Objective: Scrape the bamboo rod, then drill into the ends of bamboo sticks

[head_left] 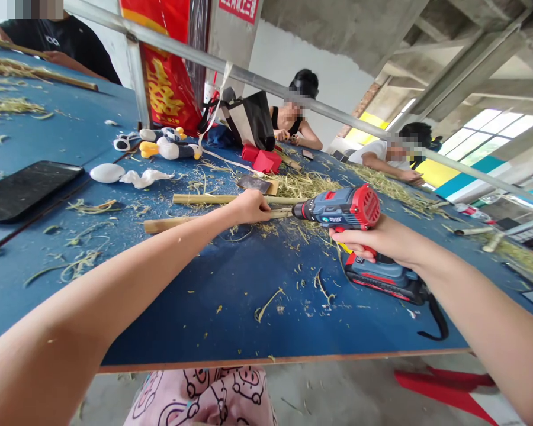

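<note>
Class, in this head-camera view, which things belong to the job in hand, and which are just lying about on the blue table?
In use:
left hand gripping bamboo canes
right hand gripping a red-and-blue cordless drill

Lying about:
smartphone
stuffed toys
red box
black bag
bamboo shavings

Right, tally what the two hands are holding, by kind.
Cordless drill, in the right hand: 1
Bamboo sticks, in the left hand: 2
Total: 3
</note>
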A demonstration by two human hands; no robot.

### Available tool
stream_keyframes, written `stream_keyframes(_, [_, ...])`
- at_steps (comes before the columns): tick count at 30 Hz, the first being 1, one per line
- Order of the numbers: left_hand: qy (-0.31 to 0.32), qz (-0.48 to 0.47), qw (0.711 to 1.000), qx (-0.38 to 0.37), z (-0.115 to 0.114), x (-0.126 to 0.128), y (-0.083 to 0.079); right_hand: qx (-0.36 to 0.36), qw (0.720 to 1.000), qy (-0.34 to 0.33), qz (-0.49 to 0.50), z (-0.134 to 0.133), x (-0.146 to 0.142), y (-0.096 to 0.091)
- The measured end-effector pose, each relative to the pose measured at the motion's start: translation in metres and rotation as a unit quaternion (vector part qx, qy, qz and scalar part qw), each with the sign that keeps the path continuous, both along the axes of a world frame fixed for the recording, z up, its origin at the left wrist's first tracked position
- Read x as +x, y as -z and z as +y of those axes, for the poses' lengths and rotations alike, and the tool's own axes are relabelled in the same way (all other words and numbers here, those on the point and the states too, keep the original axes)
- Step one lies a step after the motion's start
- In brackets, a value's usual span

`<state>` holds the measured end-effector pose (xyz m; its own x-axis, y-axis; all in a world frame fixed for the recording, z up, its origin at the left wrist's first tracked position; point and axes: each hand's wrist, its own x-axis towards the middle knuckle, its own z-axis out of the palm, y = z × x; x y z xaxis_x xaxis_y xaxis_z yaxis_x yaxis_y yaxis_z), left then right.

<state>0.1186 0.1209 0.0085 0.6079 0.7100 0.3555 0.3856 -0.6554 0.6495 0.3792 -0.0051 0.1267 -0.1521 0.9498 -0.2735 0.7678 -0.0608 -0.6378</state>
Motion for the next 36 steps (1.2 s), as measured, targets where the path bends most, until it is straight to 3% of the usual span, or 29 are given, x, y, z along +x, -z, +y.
stream_keyframes(3, [-0.037,0.043,0.998,0.028,0.001,0.000,-0.001,-0.003,1.000,-0.006,-0.011,-0.001,-0.004,0.000])
stream_keyframes(14, [-0.026,0.042,0.998,0.048,-0.003,0.000,-0.003,0.018,0.998,-0.005,-0.054,0.003,0.004,0.008])
stream_keyframes(20, [-0.030,0.032,0.998,0.037,-0.003,-0.001,-0.004,0.017,0.997,0.000,-0.070,0.000,-0.003,0.005])
stream_keyframes(27, [-0.015,0.102,0.994,0.037,-0.004,-0.002,-0.008,0.030,0.987,0.009,-0.157,-0.010,-0.022,-0.003])
stream_keyframes(36, [-0.016,0.104,0.993,0.058,-0.001,0.002,-0.004,0.041,0.972,0.013,-0.233,-0.009,-0.026,-0.001])
